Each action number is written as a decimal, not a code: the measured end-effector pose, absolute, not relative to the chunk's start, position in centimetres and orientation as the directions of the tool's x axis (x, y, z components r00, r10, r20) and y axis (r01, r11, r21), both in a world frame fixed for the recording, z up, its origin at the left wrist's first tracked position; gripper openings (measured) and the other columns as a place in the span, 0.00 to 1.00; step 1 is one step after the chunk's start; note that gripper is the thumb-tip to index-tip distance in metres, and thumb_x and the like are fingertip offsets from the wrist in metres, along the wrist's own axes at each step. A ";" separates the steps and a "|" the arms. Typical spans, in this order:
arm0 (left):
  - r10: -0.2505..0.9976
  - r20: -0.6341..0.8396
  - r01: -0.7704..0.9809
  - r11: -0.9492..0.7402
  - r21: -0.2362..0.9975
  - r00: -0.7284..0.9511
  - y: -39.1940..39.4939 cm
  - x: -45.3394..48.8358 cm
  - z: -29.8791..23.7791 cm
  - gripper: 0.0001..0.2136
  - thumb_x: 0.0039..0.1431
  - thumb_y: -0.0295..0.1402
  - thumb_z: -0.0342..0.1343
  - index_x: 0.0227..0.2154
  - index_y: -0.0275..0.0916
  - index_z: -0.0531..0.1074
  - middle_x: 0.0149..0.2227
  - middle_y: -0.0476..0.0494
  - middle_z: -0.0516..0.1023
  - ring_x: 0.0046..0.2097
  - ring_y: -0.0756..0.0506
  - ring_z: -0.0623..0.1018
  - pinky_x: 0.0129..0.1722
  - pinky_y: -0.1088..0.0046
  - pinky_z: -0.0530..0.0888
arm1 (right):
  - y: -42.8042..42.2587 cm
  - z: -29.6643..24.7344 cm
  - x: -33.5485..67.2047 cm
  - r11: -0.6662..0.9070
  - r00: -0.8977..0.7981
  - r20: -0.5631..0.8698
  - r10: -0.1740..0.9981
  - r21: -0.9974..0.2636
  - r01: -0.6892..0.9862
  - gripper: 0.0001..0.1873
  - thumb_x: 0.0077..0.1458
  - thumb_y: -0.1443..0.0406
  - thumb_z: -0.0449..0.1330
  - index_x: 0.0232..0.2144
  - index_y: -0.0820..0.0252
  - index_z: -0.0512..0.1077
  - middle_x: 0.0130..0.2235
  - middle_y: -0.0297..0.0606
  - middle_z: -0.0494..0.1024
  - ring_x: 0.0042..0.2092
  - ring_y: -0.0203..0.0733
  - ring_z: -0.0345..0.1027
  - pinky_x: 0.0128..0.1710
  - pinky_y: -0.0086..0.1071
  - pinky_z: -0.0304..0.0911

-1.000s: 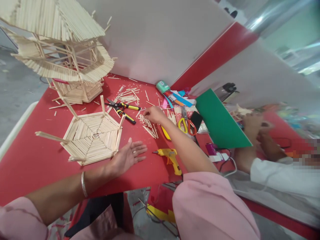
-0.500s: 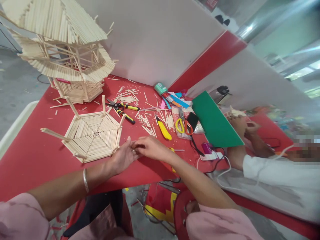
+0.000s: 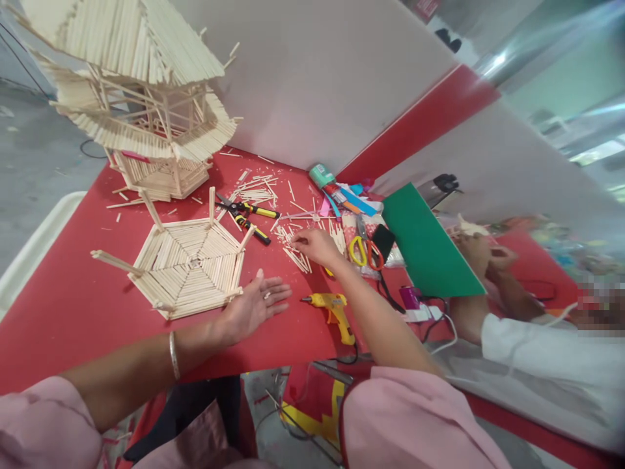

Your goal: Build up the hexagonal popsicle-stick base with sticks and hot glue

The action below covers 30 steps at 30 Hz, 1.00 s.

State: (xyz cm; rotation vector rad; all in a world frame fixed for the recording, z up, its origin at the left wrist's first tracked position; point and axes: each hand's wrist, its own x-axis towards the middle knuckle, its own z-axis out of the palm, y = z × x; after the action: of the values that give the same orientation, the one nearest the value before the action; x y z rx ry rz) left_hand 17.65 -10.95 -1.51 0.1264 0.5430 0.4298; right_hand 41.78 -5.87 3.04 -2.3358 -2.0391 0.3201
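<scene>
My left hand (image 3: 256, 305) lies palm up with its fingers stretched out. Small pale bits of stick (image 3: 266, 295) rest on its fingers. Just beside it stands a hexagonal platform (image 3: 193, 264) of thin wooden sticks, with short posts at its corners. My right hand (image 3: 317, 249) reaches over a loose pile of wooden sticks (image 3: 297, 259), thumb and fingertips pinched together low among them. What the fingertips hold, if anything, is too small to make out. Between my hands and nearer to me, a yellow glue gun (image 3: 334, 311) lies on the red table (image 3: 273, 342).
A tall tiered stick pavilion (image 3: 170, 130) stands at the back left. Yellow-black pliers (image 3: 249, 215), scissors (image 3: 366, 253) and a green board (image 3: 427, 247) lie or lean farther back. A purple object (image 3: 409, 298) sits near cables. A co-worker's white sleeve (image 3: 547, 352) is at the right.
My right hand has left my left hand and moved away to the stick pile. My left hand has spread flat, and the glue gun has come into full view.
</scene>
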 end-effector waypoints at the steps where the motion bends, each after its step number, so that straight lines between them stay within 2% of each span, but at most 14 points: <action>1: 0.426 -0.471 -0.362 0.905 0.224 0.773 -10.9 17.7 -1.5 0.23 0.74 0.44 0.43 0.41 0.32 0.77 0.46 0.31 0.81 0.52 0.40 0.80 0.65 0.53 0.68 | -5.7 3.0 41.7 -0.145 0.124 -0.138 0.983 -0.153 0.977 0.07 0.59 0.66 0.64 0.36 0.53 0.83 0.38 0.34 0.86 0.42 0.43 0.79 0.38 0.29 0.65; 6: 0.433 -0.468 -0.371 0.901 0.224 0.770 -10.9 17.7 -1.6 0.22 0.74 0.44 0.44 0.40 0.32 0.78 0.47 0.31 0.81 0.55 0.38 0.79 0.65 0.51 0.67 | -4.6 2.9 41.4 -0.168 0.161 -0.059 0.985 -0.136 0.976 0.12 0.60 0.69 0.60 0.41 0.58 0.83 0.46 0.43 0.85 0.47 0.48 0.78 0.42 0.33 0.66; 8: 0.447 -0.473 -0.384 0.895 0.228 0.760 -11.0 17.7 -1.6 0.22 0.74 0.43 0.43 0.40 0.33 0.78 0.50 0.31 0.80 0.58 0.37 0.77 0.66 0.50 0.66 | -4.1 2.9 41.3 -0.138 0.129 -0.069 0.989 -0.160 0.977 0.12 0.60 0.68 0.60 0.42 0.56 0.83 0.47 0.41 0.85 0.47 0.46 0.78 0.44 0.32 0.66; 12: 0.491 -0.448 -0.436 0.871 0.228 0.747 -11.0 17.7 -2.2 0.20 0.74 0.40 0.44 0.41 0.34 0.78 0.58 0.32 0.77 0.66 0.37 0.71 0.69 0.50 0.63 | -2.8 2.8 41.9 -0.100 0.072 -0.139 0.988 -0.209 0.973 0.09 0.57 0.67 0.65 0.38 0.52 0.85 0.41 0.33 0.87 0.43 0.41 0.79 0.42 0.28 0.67; 16: 0.504 -0.404 -0.450 0.864 0.227 0.763 -11.2 17.7 -3.4 0.16 0.72 0.41 0.50 0.42 0.35 0.79 0.59 0.33 0.76 0.69 0.36 0.67 0.69 0.50 0.62 | -0.5 3.4 43.5 -0.195 0.181 -0.092 0.979 -0.181 0.964 0.11 0.60 0.64 0.63 0.42 0.54 0.84 0.43 0.37 0.87 0.44 0.45 0.80 0.43 0.31 0.69; 21: 0.497 -0.369 -0.447 0.868 0.217 0.786 -11.3 17.8 -4.4 0.17 0.68 0.45 0.56 0.44 0.35 0.79 0.61 0.32 0.75 0.70 0.34 0.65 0.70 0.49 0.60 | 3.8 3.9 45.1 -0.328 0.329 -0.010 0.944 -0.130 0.936 0.14 0.62 0.65 0.61 0.47 0.56 0.83 0.49 0.42 0.85 0.51 0.48 0.78 0.48 0.32 0.69; 24: 0.491 -0.389 -0.446 0.871 0.206 0.779 -11.4 17.9 -4.6 0.19 0.67 0.47 0.57 0.45 0.35 0.78 0.62 0.30 0.73 0.70 0.33 0.64 0.70 0.50 0.60 | 6.4 3.4 45.5 -0.367 0.370 0.006 0.929 -0.121 0.922 0.16 0.63 0.65 0.61 0.50 0.56 0.82 0.52 0.44 0.84 0.55 0.48 0.77 0.50 0.31 0.68; 30: 0.473 -0.374 -0.424 0.881 0.211 0.797 -11.6 18.1 -5.0 0.21 0.67 0.50 0.55 0.47 0.35 0.77 0.65 0.29 0.70 0.72 0.32 0.61 0.70 0.46 0.58 | 9.5 1.5 46.1 -0.426 0.428 -0.006 0.904 -0.112 0.898 0.15 0.63 0.61 0.62 0.49 0.55 0.82 0.51 0.46 0.84 0.53 0.49 0.78 0.50 0.33 0.69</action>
State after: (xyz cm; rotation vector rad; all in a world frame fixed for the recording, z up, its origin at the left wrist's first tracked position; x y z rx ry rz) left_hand 18.09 -11.57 -4.98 0.1190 0.4328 0.4827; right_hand 46.13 9.45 1.53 -2.5763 -1.6305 0.0996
